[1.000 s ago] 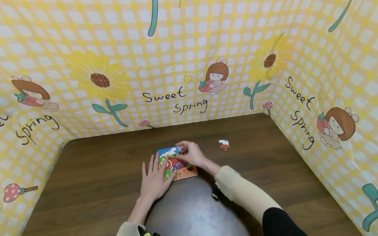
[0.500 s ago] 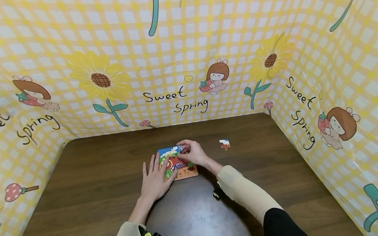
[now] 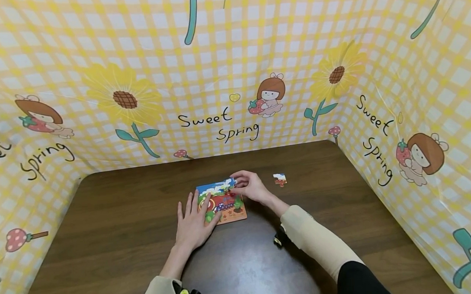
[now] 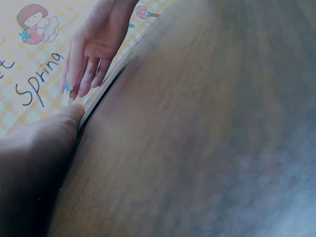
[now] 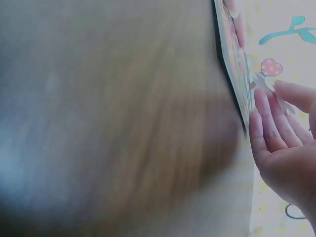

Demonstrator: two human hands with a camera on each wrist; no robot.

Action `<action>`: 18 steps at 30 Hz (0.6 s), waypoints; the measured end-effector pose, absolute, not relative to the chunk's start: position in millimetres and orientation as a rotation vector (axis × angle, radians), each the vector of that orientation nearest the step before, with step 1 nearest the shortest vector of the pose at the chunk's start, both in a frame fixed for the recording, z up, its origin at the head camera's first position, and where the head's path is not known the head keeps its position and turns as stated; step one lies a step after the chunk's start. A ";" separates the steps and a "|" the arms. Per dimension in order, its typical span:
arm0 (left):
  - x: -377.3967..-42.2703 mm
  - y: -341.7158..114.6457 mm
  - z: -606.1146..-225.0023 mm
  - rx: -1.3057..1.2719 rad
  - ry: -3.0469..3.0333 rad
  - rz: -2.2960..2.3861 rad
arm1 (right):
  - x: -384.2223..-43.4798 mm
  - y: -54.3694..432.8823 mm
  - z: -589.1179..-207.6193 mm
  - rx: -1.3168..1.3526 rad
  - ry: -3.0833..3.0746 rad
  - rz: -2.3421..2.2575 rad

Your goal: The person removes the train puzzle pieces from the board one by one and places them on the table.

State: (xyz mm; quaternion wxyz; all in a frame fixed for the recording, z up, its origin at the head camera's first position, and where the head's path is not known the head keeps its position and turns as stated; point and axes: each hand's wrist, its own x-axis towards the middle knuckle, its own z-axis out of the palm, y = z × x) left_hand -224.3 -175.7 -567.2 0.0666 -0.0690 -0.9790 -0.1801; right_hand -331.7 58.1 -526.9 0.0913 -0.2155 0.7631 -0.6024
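Note:
A colourful jigsaw puzzle board (image 3: 234,216), with a red and green picture under a blue sky, lies on the table. My left hand (image 3: 192,226) rests on its left side, fingers straight and spread. Over the board's upper right part, my right hand (image 3: 253,187) pinches a puzzle piece (image 5: 264,82) between thumb and fingers. In the right wrist view that piece is tilted, close over the board's surface. Part of it is hidden by the fingers. The left wrist view catches the right hand (image 4: 98,44) from the side, above the board's edge.
Another loose puzzle piece (image 3: 280,179) lies on the dark wooden table (image 3: 125,224), right of the board. A yellow checked cloth (image 3: 202,79) with printed flowers and figures stands as a wall behind and at both sides.
My right hand has moved a little to the right with the puzzle piece, from the board's top middle to its upper right corner. The left hand has stayed put.

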 end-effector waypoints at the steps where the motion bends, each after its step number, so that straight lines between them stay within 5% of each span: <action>1: -224.2 -175.7 -567.3 -0.208 -2.951 -0.541 | -331.5 61.1 -526.8 -0.636 2.270 -1.789; 18: -223.1 -176.3 -566.6 -0.213 -2.946 -0.540 | -333.0 117.3 -520.8 -0.531 2.301 -1.776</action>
